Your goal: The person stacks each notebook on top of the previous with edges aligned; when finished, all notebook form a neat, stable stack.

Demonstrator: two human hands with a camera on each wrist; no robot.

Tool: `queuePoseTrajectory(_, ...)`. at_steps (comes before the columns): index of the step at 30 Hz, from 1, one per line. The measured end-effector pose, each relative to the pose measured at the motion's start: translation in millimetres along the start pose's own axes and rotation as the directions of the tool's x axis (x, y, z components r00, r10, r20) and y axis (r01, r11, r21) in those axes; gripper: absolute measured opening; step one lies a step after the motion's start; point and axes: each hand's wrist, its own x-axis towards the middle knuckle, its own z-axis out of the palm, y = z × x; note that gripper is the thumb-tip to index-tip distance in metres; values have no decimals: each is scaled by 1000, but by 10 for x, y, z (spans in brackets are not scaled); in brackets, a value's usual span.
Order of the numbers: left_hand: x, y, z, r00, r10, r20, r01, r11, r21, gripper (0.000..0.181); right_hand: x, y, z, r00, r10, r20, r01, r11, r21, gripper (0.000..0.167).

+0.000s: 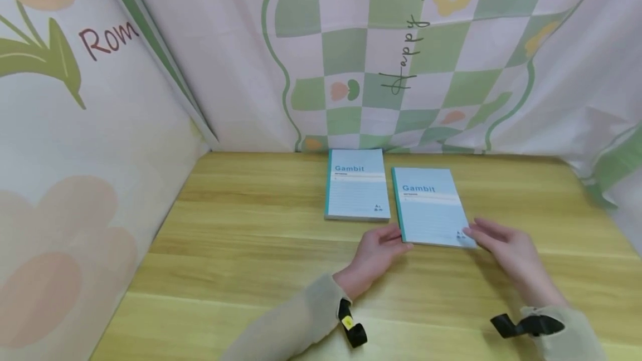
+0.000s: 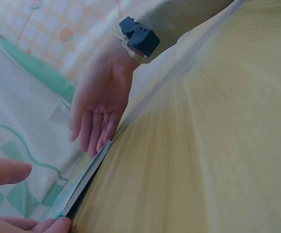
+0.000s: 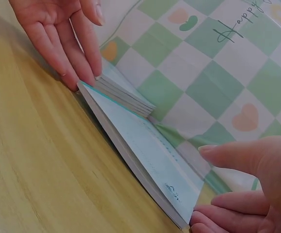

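Observation:
A light-blue Gambit notebook (image 1: 428, 205) with a teal spine is between my two hands, just right of a stack of matching notebooks (image 1: 357, 188). My left hand (image 1: 376, 252) touches its near left corner with the fingertips, thumb raised off it in the left wrist view. At the near right corner, my right hand (image 1: 511, 258) has its fingers against the edge. Its thumb (image 3: 233, 158) stands apart from the cover in the right wrist view. A dark shadow runs under the notebook's near edge (image 2: 89, 179); whether that edge is lifted, I cannot tell.
The wooden table (image 1: 241, 266) meets a green-checked curtain (image 1: 391, 71) right behind the stack. A printed cloth wall (image 1: 75, 183) borders the left side. Black straps (image 1: 531, 325) circle both sleeves.

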Motion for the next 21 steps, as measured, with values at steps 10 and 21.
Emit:
queuePoseTrajectory(10,107,2,0,999,-48,-7,48,996,-72,62,-25,-17,-23,1000,17,18,-17,1000,-2,89)
queuePoseTrajectory(21,250,-63,130,997,-50,54,61,970,-233,38,-18,4,-32,999,43,12,-43,999,-27,91)
